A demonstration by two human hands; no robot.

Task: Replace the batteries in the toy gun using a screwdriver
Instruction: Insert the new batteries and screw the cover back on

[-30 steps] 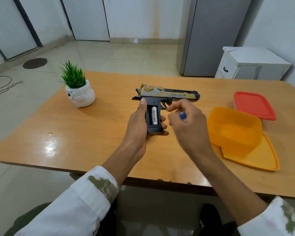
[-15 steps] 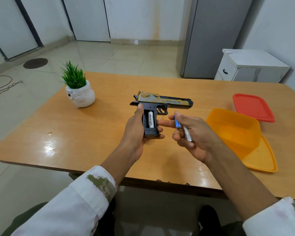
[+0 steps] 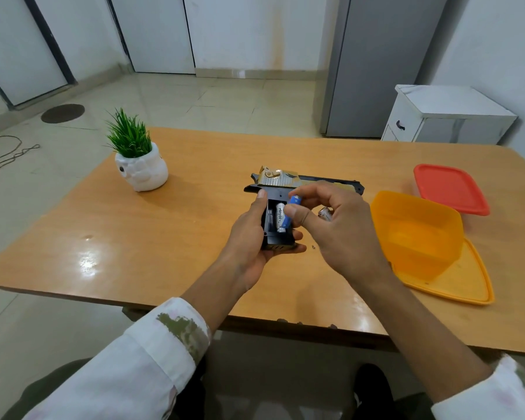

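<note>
A black and gold toy gun (image 3: 278, 180) lies on its side on the wooden table (image 3: 170, 237). My left hand (image 3: 249, 237) grips its handle from the left, thumb on the frame. The battery compartment in the handle is uncovered, and a white battery (image 3: 279, 214) sits inside it. My right hand (image 3: 337, 225) pinches a blue and white battery (image 3: 291, 212) between thumb and forefinger, right over the compartment beside the seated one. A small screw (image 3: 313, 246) lies on the table by the handle. No screwdriver is visible.
A potted plant in a white pot (image 3: 140, 159) stands at the back left. On the right, an orange container (image 3: 419, 234) rests on its orange lid (image 3: 455, 283), with a red lid (image 3: 450, 187) behind it. A small metallic object (image 3: 325, 212) peeks out behind my right hand.
My right hand has turned over and moved left, bringing the blue and white battery from beside the gun to the uncovered compartment. My left hand keeps holding the handle.
</note>
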